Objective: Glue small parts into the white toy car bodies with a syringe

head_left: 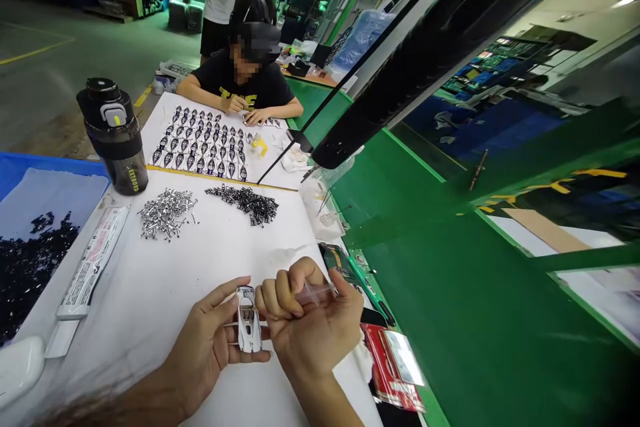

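Observation:
My left hand point(207, 343) holds a small white toy car body point(248, 320) between thumb and fingers, just above the white table sheet point(165, 280). My right hand point(305, 320) is closed round a clear syringe point(316, 293), its tip end pointing at the car. The two hands touch over the car at the near edge of the table.
A silver parts pile point(165, 213) and a black parts pile point(245, 202) lie ahead. A dark bottle point(116, 137) and a white tube point(93, 260) sit left, by a blue tray point(20, 173). Across the table a seated person point(240, 80) works at rows of parts point(203, 143). A red packet point(393, 367) lies right.

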Demonstrator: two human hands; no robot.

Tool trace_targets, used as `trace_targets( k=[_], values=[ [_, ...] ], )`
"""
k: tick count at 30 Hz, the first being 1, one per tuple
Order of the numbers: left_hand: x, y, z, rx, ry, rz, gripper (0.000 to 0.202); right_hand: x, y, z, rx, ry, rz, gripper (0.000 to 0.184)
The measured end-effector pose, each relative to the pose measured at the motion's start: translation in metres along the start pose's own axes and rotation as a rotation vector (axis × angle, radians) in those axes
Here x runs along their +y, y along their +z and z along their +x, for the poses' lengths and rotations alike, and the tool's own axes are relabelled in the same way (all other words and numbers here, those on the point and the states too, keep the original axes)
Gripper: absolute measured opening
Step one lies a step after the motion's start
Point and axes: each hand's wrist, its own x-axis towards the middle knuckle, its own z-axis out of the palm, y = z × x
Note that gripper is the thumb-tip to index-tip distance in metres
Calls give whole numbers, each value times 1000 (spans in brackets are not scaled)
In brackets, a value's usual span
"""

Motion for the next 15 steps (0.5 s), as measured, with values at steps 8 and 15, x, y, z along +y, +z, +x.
trace_targets(
  k=[8,15],
  values=[
    [1,0,-1,20,0,-2,45,6,7,0,23,-48,-5,43],
    [2,3,-2,41,-14,3,41,7,5,0,34,-39,19,44]
  ],
)
